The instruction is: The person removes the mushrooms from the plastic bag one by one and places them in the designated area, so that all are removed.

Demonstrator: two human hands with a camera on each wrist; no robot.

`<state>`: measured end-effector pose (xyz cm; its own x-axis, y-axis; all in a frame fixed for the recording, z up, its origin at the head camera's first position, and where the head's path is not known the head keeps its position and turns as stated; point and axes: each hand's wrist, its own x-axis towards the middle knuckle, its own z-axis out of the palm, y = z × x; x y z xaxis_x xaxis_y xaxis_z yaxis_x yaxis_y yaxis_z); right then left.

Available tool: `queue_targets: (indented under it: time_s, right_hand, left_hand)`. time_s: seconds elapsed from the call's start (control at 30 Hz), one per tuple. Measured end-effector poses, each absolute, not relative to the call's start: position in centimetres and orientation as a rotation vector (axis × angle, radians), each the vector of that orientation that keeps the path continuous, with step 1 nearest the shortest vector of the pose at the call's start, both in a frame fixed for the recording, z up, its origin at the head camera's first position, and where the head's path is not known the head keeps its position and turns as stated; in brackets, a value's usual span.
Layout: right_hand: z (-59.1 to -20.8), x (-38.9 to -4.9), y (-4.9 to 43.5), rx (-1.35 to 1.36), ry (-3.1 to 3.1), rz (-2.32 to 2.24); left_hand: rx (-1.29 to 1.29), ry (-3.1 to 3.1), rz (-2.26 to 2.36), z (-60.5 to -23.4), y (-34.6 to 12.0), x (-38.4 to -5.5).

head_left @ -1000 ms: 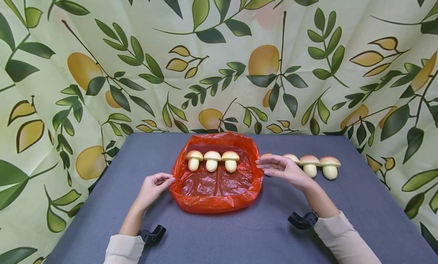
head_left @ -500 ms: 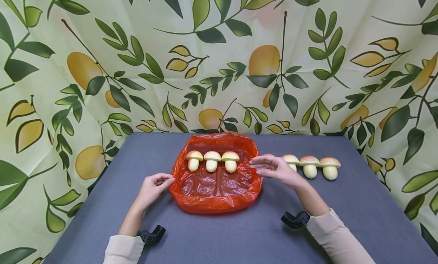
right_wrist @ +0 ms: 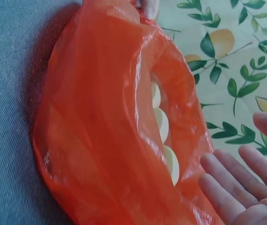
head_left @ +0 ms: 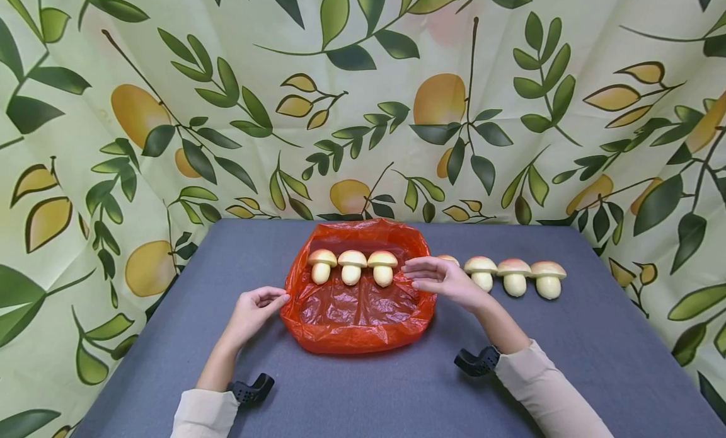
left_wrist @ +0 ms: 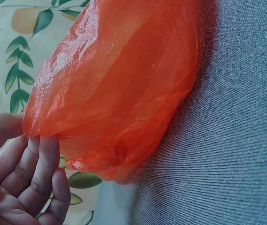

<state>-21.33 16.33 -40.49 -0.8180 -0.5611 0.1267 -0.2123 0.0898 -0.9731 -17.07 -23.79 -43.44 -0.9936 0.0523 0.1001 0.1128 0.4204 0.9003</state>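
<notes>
A red plastic bag [head_left: 351,340] lies with its mouth spread wide, and three toy mushrooms [head_left: 351,268] stand in a row inside it. My left hand [head_left: 253,313] pinches the bag's left edge; in the left wrist view, thumb and fingers grip the film [left_wrist: 110,84]. Over the bag's right rim, my right hand [head_left: 445,283] is held with fingers extended and nothing in it. The right wrist view shows that palm [right_wrist: 246,192] with fingers apart, beside the bag's opening. Pale rounded parts of the mushrooms [right_wrist: 161,124] show through the mouth there.
Right of the bag, several more mushrooms [head_left: 514,277] line up on the grey-blue tabletop [head_left: 363,400]; the nearest one is partly hidden behind my right hand. A leaf-and-fruit printed cloth [head_left: 363,110] hangs behind the table. Each wrist wears a black camera mount [head_left: 476,362].
My right hand has moved left, from beside the outside mushrooms to over the bag's right rim, uncovering more of that row. The left hand keeps its pinch; the three mushrooms inside have not moved.
</notes>
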Motion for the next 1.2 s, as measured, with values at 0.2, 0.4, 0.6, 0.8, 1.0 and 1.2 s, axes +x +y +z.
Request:
queue_targets:
  time_s: [0.2, 0.4, 0.6, 0.8, 1.0, 1.2]
  right_hand:
    - [-40.2, -21.4, 15.3, -0.716, 2.127, -1.755]
    - [-40.4, -21.6, 14.3, -0.657, 2.154, -1.753]
    - [-41.0, -22.1, 13.3, -0.619, 2.235, -1.738]
    - [-41.1, -22.4, 12.5, -0.576, 2.305, -1.741]
    - [-41.1, -23.0, 11.7, -0.546, 2.364, -1.717]
    - [-41.1, -23.8, 11.1, -0.512, 2.39, -1.704]
  left_hand:
    - [-0.142, -2.604, -1.653, -43.4, -23.8, -17.1]
    - [-0.163, -2.597, -1.656, -43.3, -23.7, -17.2]
    - [-0.172, -2.594, -1.667, -43.3, -23.8, -17.2]
    - [-0.168, -2.596, -1.667, -43.3, -23.8, -17.1]
    - [-0.159, -2.6, -1.661, -43.3, -23.8, -17.1]
    - [-0.159, -2.605, -1.661, -43.3, -23.8, -17.1]
